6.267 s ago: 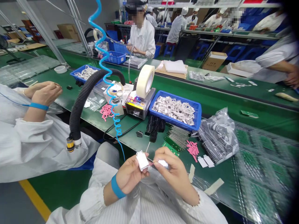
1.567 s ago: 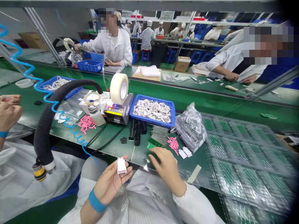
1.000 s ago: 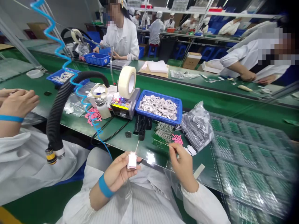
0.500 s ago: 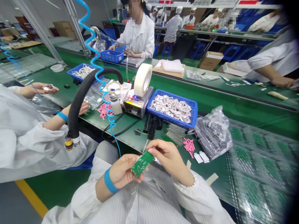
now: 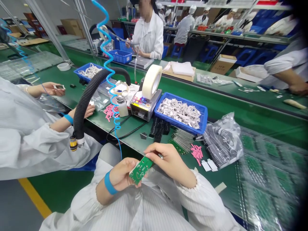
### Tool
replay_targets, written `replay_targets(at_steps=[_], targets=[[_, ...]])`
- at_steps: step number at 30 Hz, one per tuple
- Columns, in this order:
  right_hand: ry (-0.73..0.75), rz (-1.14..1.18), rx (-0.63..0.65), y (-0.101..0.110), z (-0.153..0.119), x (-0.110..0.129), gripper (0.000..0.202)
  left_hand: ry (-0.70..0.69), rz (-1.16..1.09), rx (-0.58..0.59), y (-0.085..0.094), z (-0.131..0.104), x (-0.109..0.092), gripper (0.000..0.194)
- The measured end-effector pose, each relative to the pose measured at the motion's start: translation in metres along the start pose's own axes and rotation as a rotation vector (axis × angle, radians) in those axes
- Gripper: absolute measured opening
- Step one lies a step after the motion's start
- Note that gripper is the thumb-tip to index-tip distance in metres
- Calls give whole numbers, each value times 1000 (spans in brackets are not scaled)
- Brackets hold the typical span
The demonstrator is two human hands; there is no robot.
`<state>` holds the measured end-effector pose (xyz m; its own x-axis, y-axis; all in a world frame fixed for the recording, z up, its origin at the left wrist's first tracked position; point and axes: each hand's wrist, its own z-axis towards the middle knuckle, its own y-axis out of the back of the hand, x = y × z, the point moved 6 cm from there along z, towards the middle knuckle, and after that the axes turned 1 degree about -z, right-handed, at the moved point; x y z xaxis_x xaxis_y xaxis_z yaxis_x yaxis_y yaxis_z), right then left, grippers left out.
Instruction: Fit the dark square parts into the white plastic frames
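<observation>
A green circuit board point(image 5: 141, 170) is held over my lap, tilted, its component side facing up. My left hand point(image 5: 124, 175), with a blue band at the wrist, grips the board's lower left end between thumb and fingers. At the upper right end, my right hand point(image 5: 166, 162) pinches the board's edge with thumb and forefinger. The fingers hide part of the board's underside. Closest on the bench are a stack of boards point(image 5: 182, 141), pink strips point(image 5: 197, 154) and white squares point(image 5: 209, 165).
A blue tray point(image 5: 205, 120) of white frames stands beside a tape dispenser point(image 5: 141, 109) and a bottle point(image 5: 122, 106). A black hose point(image 5: 84, 102) and coiled blue air line point(image 5: 108, 57) hang at left, near a co-worker's hands point(image 5: 84, 110). Bagged parts point(image 5: 223, 139) lie right.
Both hands and the circuit board have shifted slightly left in view, along with a small turn of the camera. The grip on the board looks the same.
</observation>
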<state>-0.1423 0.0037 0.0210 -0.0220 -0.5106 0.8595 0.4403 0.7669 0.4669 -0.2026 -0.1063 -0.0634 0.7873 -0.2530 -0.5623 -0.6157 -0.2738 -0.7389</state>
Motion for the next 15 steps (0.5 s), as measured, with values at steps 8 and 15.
replay_targets(at_steps=[8,15], targets=[[132,-168,57,-5,2,3,12,37,-64,29,3,0,7,39],[114,-373,-24,10,-4,1,20,93,-150,99,-3,12,17,34]])
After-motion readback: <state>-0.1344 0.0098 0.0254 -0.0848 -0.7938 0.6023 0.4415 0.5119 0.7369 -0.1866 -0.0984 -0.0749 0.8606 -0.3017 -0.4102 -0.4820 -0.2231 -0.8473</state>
